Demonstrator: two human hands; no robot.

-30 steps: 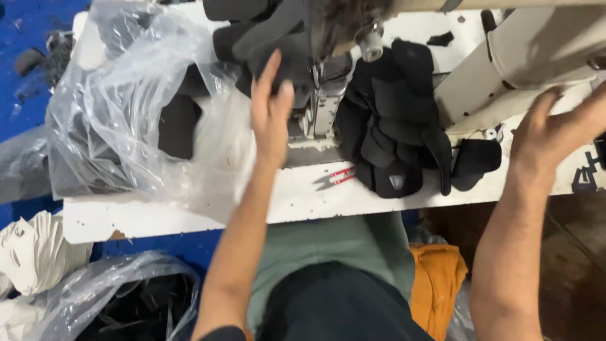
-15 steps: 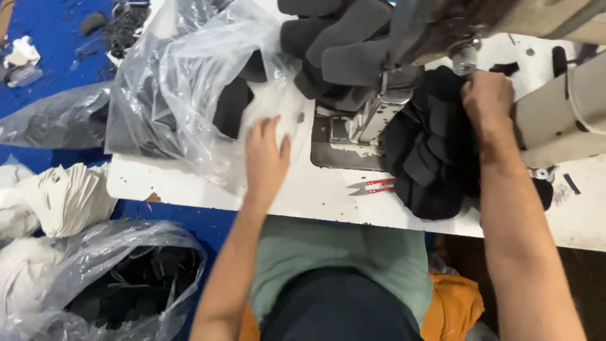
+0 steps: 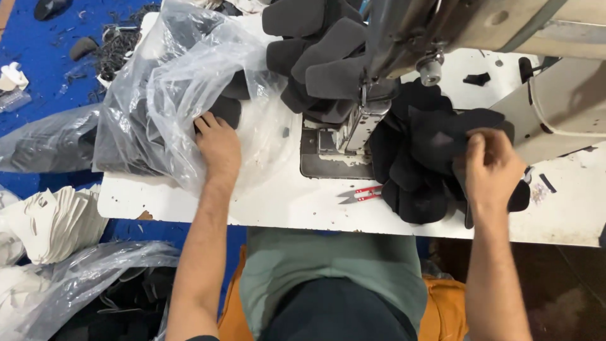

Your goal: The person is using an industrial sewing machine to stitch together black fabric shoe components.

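Observation:
My left hand [image 3: 218,144] reaches into the mouth of a clear plastic bag [image 3: 170,88] full of black fabric pieces, its fingers on one black piece [image 3: 226,108]. My right hand [image 3: 491,169] pinches a black fabric piece on top of a heap of black pieces [image 3: 429,158] lying right of the sewing machine's needle [image 3: 365,101]. More dark pieces [image 3: 319,50] are stacked behind the needle on the white table [image 3: 284,202].
Red-handled thread snips [image 3: 361,194] lie on the table by the metal needle plate [image 3: 331,151]. The beige machine arm [image 3: 505,31] hangs over the top right. On the blue floor at left are white pieces [image 3: 57,221] and further plastic bags [image 3: 82,284].
My left hand has moved left, from the table into the plastic bag. My right hand came in from the right, onto the black heap, and now pinches a piece there.

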